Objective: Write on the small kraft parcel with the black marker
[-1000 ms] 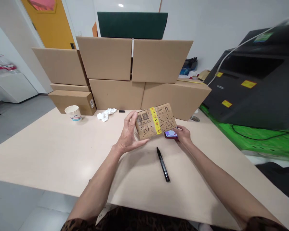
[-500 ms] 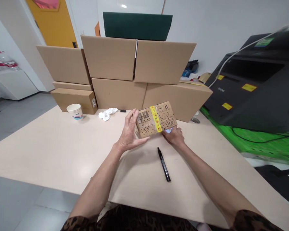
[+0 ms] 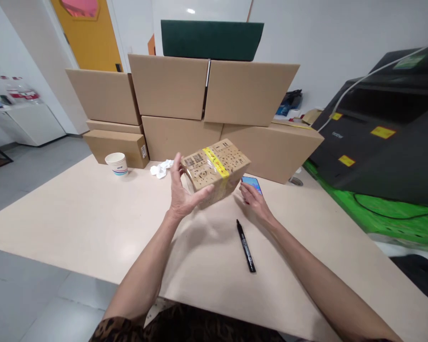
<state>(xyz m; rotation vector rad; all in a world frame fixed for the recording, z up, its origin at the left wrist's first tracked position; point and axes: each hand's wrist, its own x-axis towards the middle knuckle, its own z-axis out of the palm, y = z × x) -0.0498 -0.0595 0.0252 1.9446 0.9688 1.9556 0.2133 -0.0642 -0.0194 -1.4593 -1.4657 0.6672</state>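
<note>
1. My left hand [image 3: 181, 197] has a small cardboard box [image 3: 214, 170] with yellow tape, fingers wrapped round its near end, held tilted above the table [image 3: 74, 213].
2. My right hand [image 3: 254, 202] is loose and flat, holding nothing, next to the phone [image 3: 251, 183].
3. Black marker [image 3: 246, 246] lies just in front.

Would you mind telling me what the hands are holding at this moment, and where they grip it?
The left hand holds a small cardboard box by its left end, lifted off the table. The right hand holds nothing; it is beside the phone.
</note>
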